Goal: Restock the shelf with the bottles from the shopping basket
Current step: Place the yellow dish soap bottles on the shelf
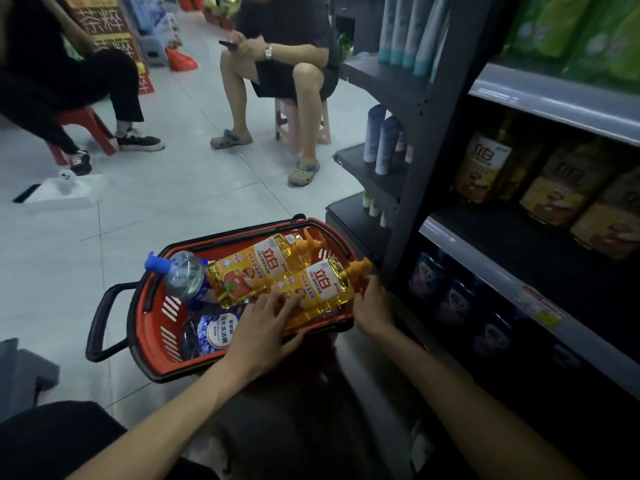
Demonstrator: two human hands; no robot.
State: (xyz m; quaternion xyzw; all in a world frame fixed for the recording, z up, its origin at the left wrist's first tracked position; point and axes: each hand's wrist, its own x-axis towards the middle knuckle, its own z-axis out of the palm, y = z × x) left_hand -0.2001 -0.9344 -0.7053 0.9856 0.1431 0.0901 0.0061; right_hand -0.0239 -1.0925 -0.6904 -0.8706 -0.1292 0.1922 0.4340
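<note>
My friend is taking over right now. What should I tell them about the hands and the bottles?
Left hand: open, fingers lying flat on the near yellow bottle.
Right hand: fingers curled at that bottle's pump end.
Basket: on the floor beside the shelf. It also holds a far yellow bottle, a clear bottle and a blue pack.
Done: matching shelf bottles stand there already; nothing in view is on its way up.
Left: lift the near yellow bottle out, shelve it, then the rest.
</note>
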